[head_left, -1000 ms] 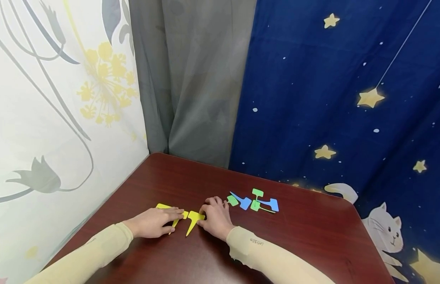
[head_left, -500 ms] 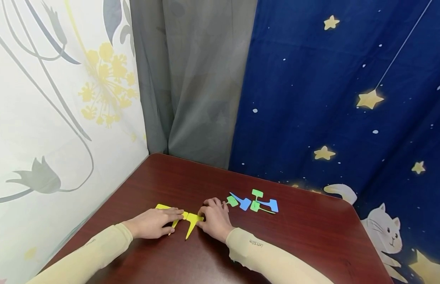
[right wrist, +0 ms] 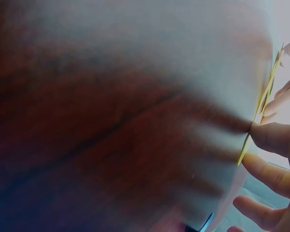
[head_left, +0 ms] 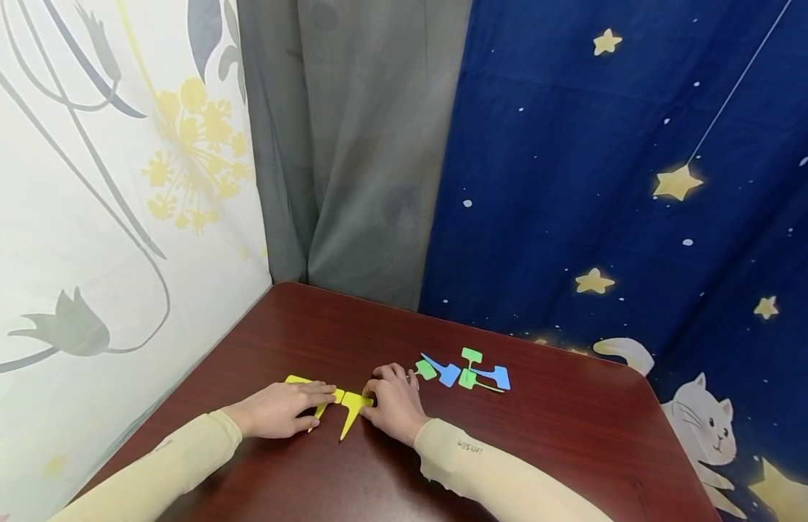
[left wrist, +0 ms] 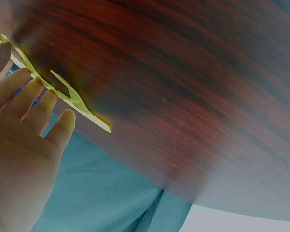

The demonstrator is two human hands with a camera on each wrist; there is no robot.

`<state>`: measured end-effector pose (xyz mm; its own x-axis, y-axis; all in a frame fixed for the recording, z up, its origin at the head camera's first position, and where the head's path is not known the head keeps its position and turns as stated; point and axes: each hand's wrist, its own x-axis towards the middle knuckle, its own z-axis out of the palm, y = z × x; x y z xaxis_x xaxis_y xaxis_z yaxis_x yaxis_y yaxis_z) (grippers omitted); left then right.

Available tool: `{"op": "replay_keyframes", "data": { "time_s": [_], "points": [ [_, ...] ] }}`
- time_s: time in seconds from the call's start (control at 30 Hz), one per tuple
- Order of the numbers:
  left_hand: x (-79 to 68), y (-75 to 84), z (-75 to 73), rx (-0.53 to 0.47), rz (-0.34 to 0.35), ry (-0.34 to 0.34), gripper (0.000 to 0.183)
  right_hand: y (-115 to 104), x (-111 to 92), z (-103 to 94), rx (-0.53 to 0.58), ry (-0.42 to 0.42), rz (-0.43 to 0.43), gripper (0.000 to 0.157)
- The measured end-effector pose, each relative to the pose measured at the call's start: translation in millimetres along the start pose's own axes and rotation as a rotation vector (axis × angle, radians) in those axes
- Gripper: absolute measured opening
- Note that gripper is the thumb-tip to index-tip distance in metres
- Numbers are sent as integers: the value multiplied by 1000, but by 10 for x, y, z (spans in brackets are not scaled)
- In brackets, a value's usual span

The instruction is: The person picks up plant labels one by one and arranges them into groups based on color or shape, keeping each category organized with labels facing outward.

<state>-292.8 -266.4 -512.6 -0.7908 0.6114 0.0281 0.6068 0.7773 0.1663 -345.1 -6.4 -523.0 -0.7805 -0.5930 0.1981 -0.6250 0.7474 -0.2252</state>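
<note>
Yellow T-shaped plant labels lie in a row on the table, partly covered by my left hand. Its fingers stretch over the middle label, and the corner of another yellow label shows past the knuckles. In the left wrist view the straight fingertips rest along the labels' edge. My right hand pinches the right end of the rightmost yellow label between thumb and finger; its spike points toward me. That label's head lies right beside the middle one. In the right wrist view the yellow label appears edge-on at the fingertips.
Beyond my right hand lie blue labels and green labels, some overlapping. The dark red-brown table meets a white patterned curtain at left, with grey and blue star-print curtains behind.
The rightmost yellow label has shifted slightly left and toward me, its head closer to the middle label. My left hand has stayed in place.
</note>
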Motion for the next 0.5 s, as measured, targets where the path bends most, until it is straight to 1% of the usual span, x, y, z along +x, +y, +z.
{"op": "replay_keyframes", "data": {
  "time_s": [0.13, 0.3, 0.43, 0.5],
  "points": [
    [0, -9, 11, -2, 4, 5, 47, -2, -4, 0, -4, 1, 0, 20],
    [12, -1, -1, -12, 27, 42, 44, 17, 7, -34, 29, 11, -2, 22],
    [35, 23, -44, -4, 39, 77, 43, 66, 49, -121, 42, 27, -1, 24],
    [47, 40, -66, 3, 36, 84, 44, 99, 75, -175, 38, 27, -3, 25]
  ]
}}
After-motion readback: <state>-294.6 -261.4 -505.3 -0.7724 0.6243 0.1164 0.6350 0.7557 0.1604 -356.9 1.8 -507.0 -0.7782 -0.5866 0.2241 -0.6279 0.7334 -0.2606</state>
